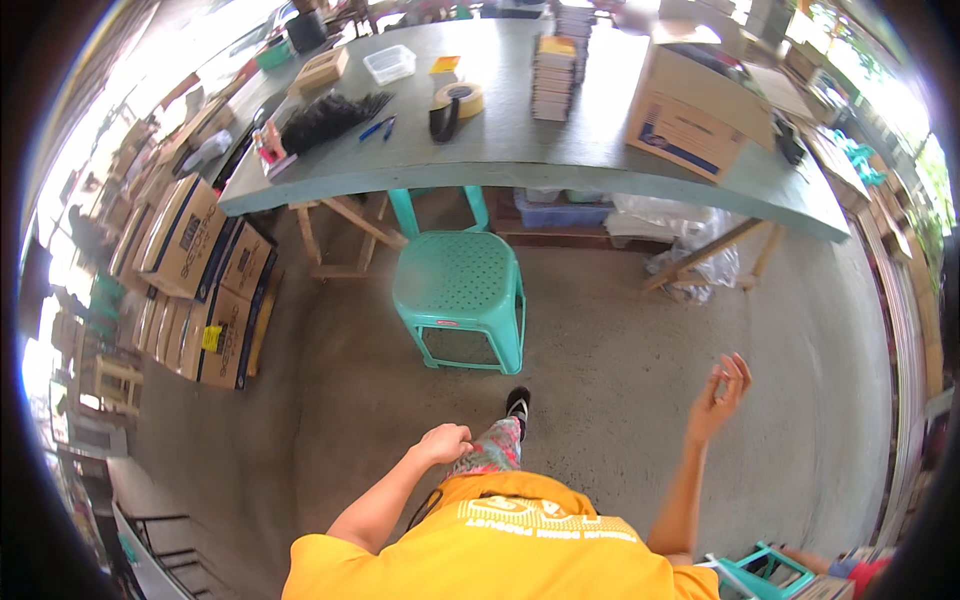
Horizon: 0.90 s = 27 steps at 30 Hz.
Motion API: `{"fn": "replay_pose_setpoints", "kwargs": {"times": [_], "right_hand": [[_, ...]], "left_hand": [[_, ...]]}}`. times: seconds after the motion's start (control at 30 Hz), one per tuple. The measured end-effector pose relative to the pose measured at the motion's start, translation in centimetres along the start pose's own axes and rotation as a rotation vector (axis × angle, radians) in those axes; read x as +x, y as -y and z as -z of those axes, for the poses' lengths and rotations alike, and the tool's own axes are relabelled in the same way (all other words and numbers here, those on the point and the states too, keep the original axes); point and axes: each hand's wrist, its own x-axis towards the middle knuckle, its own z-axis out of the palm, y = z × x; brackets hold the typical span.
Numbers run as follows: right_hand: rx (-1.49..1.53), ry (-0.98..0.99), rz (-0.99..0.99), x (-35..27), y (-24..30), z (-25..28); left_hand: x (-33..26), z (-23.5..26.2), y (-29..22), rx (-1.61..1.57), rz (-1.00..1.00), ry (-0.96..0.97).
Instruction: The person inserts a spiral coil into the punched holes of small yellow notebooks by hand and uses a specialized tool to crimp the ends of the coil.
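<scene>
L hand (443, 443) is curling into a loose fist, empty, resting by the thigh. R hand (718, 398) is hanging open, fingers spread, holding nothing. Teal stool (460, 295) is sitting straight ahead of both, well apart; L hand is nearer.

Stool (460, 290) is teal-green w/ a dotted hole pattern on seat. Table (560, 140) behind stool is grey-green, raw wood legs. Tape roll (462, 98) on table beyond stool: tan w/ black dispenser. Pens (380, 127) left of tape: blue. Boxes (195, 270) left of stool: brown cardboard, dark blue print, one w/ a yellow tag. Box (695, 115) on table right of stool: brown w/ blue stripe. Shirt (520, 550) near side of stool: yellow-orange, white lettering. Trousers (490, 452): floral, pink/green. Shoe (517, 404): black & white. Floor (620, 330) under stool: speckled grey concrete.
</scene>
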Motion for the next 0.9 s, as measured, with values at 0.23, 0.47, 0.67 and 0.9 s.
{"fn": "replay_pose_setpoints", "kwargs": {"times": [0.23,0.47,0.67,0.9], "right_hand": [[0.175,0.1,0.205,11.4,1.7,-15.2],[0.456,0.505,-0.051,16.4,1.5,-28.4],[0.531,0.885,0.418,21.5,5.2,-42.8],[0.695,1.111,0.504,23.5,10.4,-53.8]], "left_hand": [[15.2,10.6,-0.3,-0.099,-0.152,-0.055],[26.4,35.2,1.6,-0.213,-0.227,-1.305],[33.2,48.2,10.4,-0.182,0.192,-1.888],[33.3,47.3,7.9,-0.063,0.636,-1.84]]}}
